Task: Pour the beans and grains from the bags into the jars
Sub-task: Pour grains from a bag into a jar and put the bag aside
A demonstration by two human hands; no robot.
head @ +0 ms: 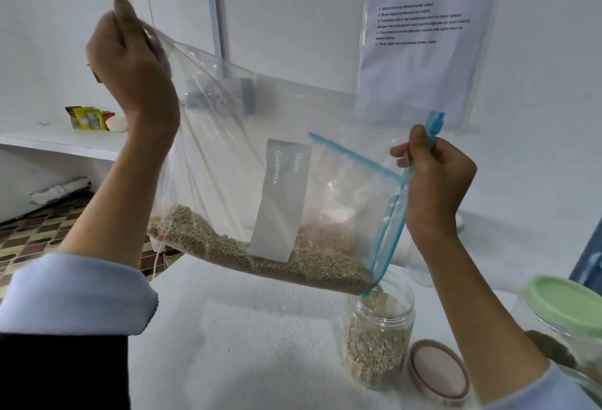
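Both hands (130, 61) (433, 181) pinch bag (228, 135) above jar (378, 341).

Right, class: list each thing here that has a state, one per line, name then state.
zip bag: open at its blue zip, tilted, grains pouring out
open jar: lid off, partly filled
brown lid: off, lying on table
green-lidded jar: closed
left hand: pinches bag corner
right hand: grips zip end
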